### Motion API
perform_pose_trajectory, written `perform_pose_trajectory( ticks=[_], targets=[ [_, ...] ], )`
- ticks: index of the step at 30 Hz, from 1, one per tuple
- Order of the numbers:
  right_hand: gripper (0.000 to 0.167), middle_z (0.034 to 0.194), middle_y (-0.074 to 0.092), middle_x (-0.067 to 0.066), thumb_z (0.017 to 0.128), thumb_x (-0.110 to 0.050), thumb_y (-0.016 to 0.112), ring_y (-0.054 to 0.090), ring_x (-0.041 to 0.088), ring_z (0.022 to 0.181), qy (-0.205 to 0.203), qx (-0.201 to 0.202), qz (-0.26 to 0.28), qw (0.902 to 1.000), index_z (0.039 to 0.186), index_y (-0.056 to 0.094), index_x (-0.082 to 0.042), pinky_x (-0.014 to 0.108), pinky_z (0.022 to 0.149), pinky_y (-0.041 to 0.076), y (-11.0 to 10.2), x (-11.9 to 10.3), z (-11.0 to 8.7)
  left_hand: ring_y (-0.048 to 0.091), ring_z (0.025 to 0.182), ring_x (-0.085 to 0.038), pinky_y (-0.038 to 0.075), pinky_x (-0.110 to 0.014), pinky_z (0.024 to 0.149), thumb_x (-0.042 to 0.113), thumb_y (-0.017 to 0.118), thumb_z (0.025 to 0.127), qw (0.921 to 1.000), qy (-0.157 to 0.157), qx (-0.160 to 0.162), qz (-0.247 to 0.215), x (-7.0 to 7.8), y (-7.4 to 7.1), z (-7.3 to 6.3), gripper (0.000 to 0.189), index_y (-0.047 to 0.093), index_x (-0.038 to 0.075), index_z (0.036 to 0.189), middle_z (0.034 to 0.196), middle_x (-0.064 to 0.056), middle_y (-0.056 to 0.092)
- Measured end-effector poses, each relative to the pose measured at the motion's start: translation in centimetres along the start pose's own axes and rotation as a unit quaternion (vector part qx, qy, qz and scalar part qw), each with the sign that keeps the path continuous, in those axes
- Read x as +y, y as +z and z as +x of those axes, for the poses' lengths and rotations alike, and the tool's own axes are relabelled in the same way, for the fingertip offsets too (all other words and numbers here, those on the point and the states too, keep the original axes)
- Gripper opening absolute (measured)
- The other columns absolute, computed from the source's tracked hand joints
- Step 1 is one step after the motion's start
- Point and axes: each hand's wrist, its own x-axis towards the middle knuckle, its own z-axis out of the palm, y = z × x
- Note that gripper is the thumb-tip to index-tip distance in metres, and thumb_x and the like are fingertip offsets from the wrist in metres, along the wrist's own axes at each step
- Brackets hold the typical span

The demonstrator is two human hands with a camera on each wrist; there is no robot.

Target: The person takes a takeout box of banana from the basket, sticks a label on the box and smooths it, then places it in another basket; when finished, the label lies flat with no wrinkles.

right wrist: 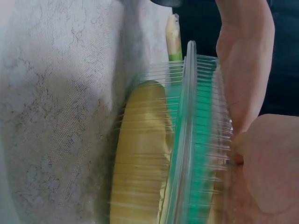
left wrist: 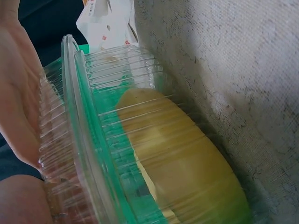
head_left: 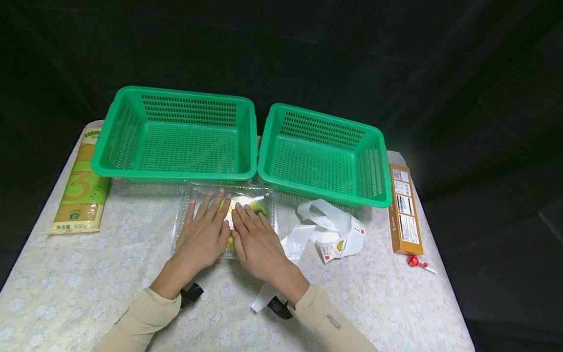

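Both of my hands press down on the lid of a clear plastic box (head_left: 271, 217) at the near side of two green baskets, on a pale floral tablecloth (head_left: 374, 298). My left hand (head_left: 202, 234) lies palm down with its fingers straight and fanned apart; my right hand (head_left: 257, 239) rests beside it, fingers straight and nearly together, neither one gripping. Inside the clear box sits a yellow fruit (left wrist: 180, 154) with a green end, seen through the ribbed walls from both wrists.

The left basket (head_left: 189, 146) and the right basket (head_left: 312, 164) stand side by side behind the box. A white ribbon (head_left: 353, 240), printed with bananas, lies in loops to the right of my right hand, one tail running below my forearm. At far left, a yellow-and-green packet (head_left: 81, 188) marked "3" and "500g" lies beside the left basket; at far right, an orange-brown carton (head_left: 397, 225) lies near the right basket, a red lollipop (head_left: 412, 261) just below its near end.
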Motion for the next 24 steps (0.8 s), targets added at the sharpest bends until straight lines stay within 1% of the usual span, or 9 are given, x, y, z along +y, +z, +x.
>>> perform_pose_trajectory(
  ticks=[4, 8, 14, 17, 24],
  targets=[
    [0.056, 0.168, 0.023, 0.003, 0.111, -0.039, 0.02, 0.022, 0.024, 0.157, -0.01, 0.002, 0.008, 0.9999, 0.159, 0.029, -0.011, 0.047, 0.127, 0.023, -0.1, 0.1, -0.6, 0.017, 0.157, -0.036, 0.007, -0.062, 0.126, 0.027, 0.038, 0.106, 1.0, 0.001, 0.001, -0.004, 0.0, -0.1, 0.0, 0.057, 0.027, 0.011, 0.159, 0.169, -0.009, 0.018],
    [0.056, 0.166, 0.028, 0.003, 0.111, -0.041, 0.024, 0.023, 0.026, 0.156, -0.026, 0.015, 0.014, 0.9994, 0.158, 0.033, -0.01, 0.048, 0.127, 0.024, 0.2, 0.2, -1.1, 0.016, 0.157, -0.036, 0.007, -0.062, 0.126, 0.028, 0.037, 0.106, 1.0, 0.002, -0.003, -0.004, 0.1, -0.2, 0.0, 0.057, 0.027, 0.011, 0.159, 0.169, -0.009, 0.018],
    [0.06, 0.165, 0.031, 0.003, 0.108, -0.044, 0.039, 0.023, 0.027, 0.156, -0.045, 0.028, 0.021, 0.9984, 0.157, 0.035, -0.01, 0.048, 0.126, 0.026, 0.4, 0.3, -2.0, 0.016, 0.157, -0.036, 0.007, -0.062, 0.126, 0.028, 0.039, 0.106, 1.0, 0.004, -0.001, -0.004, 0.1, -0.1, 0.1, 0.058, 0.027, 0.01, 0.159, 0.169, -0.01, 0.018],
    [0.061, 0.164, 0.033, 0.003, 0.106, -0.044, 0.045, 0.026, 0.027, 0.155, -0.048, 0.034, 0.034, 0.9977, 0.156, 0.036, -0.01, 0.05, 0.125, 0.028, 0.4, 0.2, -2.4, 0.016, 0.157, -0.036, 0.008, -0.062, 0.126, 0.028, 0.039, 0.105, 1.0, 0.005, 0.001, -0.001, 0.1, -0.1, 0.1, 0.058, 0.027, 0.01, 0.159, 0.169, -0.01, 0.019],
    [0.059, 0.162, 0.037, 0.002, 0.105, -0.041, 0.049, 0.029, 0.026, 0.154, -0.049, 0.039, 0.08, 0.9948, 0.154, 0.04, -0.01, 0.05, 0.126, 0.026, 0.3, 0.2, -3.0, 0.016, 0.157, -0.036, 0.006, -0.062, 0.126, 0.027, 0.04, 0.105, 1.0, 0.004, 0.004, -0.005, 0.1, 0.1, 0.1, 0.058, 0.028, 0.009, 0.159, 0.169, -0.01, 0.019]
  ],
)
